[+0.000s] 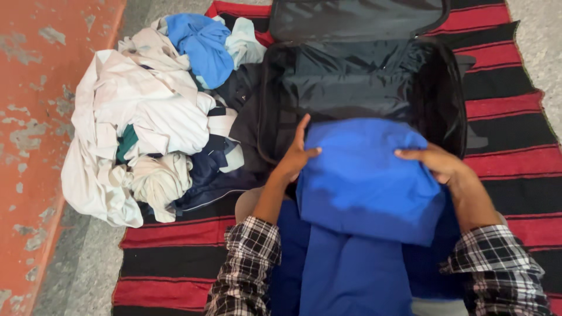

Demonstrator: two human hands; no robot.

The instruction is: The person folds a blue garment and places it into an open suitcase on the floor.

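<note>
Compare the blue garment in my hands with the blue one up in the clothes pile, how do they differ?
The blue garment is folded into a flat, neat packet; the blue one in the pile is crumpled and loose. The folded one is a deeper blue, the piled one lighter. The left hand and right hand hold the folded one at the open suitcase; no hand touches the other. Both are plain blue cloth.
</note>
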